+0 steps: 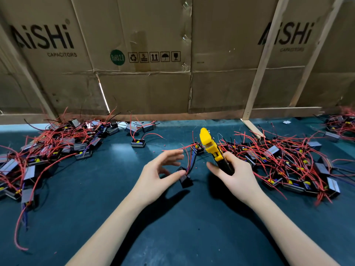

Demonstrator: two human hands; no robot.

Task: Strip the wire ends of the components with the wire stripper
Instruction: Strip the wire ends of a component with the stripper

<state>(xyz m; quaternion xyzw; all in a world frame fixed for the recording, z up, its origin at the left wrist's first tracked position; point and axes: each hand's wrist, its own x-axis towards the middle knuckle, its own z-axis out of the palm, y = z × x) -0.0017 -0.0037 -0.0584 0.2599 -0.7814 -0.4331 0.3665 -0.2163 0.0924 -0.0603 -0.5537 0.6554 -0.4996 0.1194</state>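
My right hand (235, 174) grips the black handles of the yellow wire stripper (208, 144), whose head points up and away from me. My left hand (162, 170) hovers just left of it, fingers spread and nearly straight. Its thumb tip touches a small black component (186, 180) whose red wires (187, 160) rise past the fingertips. Another component (197, 148) lies just beyond, beside the stripper's head. Whether the fingers pinch a wire is unclear.
Heaps of similar components with red wires lie on the dark green table: a left pile (48, 148), a right pile (284, 162) and a far-right pile (342, 124). One component (138, 143) sits alone. A cardboard wall (146, 83) with wooden slats (257, 79) closes the back.
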